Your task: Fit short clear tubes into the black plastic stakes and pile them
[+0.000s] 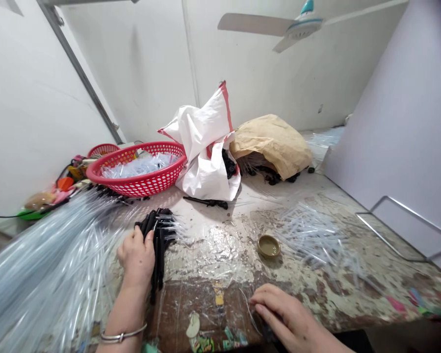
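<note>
My left hand [136, 255] rests on a pile of slim black plastic parts [161, 240], fingers curled round some of them. Clear thin tubes stick out from the far right of that pile. At the table's front edge is my right hand [282, 314], its fingers bent and pressed together. Something dark shows beneath it, mostly hidden, and a thin pale curved strand [250, 309] lies by its fingertips. Beyond this hand stands a small olive dish [269, 246]. A heap of short clear tubes [312, 238] lies to the right of the dish.
Long clear tubes [58, 264] cover the left side. A red basket [142, 186] holds more clear pieces. Behind are a white sack [205, 132], a tan cover [273, 139] over black parts and a fan [303, 27]. A wire frame [389, 235] leans at right.
</note>
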Tool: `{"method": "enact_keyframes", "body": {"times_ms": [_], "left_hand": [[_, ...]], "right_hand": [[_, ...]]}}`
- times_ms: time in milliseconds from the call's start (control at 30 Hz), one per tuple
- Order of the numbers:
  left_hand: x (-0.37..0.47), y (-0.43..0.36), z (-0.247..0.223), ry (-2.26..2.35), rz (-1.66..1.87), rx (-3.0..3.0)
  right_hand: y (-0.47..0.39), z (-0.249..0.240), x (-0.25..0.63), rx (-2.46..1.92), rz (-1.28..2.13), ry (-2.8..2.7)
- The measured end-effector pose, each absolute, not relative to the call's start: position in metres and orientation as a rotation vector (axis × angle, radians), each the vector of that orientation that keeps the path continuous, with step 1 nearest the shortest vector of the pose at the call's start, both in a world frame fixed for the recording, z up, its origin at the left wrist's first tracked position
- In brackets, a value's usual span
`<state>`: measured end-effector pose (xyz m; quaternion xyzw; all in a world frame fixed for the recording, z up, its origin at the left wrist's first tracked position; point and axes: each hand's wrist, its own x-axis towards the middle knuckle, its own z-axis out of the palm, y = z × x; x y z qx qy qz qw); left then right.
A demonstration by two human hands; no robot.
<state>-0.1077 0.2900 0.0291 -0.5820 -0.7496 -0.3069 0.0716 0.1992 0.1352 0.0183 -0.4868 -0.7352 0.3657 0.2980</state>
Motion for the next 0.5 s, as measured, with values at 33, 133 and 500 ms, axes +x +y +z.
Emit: {"method": "enact_keyframes", "body": {"times_ms": [33, 133, 500], "left_hand": [[-0.105, 0.289, 0.029, -2.208, -0.945, -1.709], [-0.081, 0.270, 0.025, -1.954, -1.211, -1.729], [0.007, 0.209, -0.016, -1.879, -1.908, -2.540]], "right_hand": [[0.140, 0.020, 0.200, -1.293, 0.953, -1.963], [0.164, 0.029, 0.198, -1.313, 0.892, -2.014], [0.332, 0.023, 0.132, -1.693, 0.429, -2.350]]}}
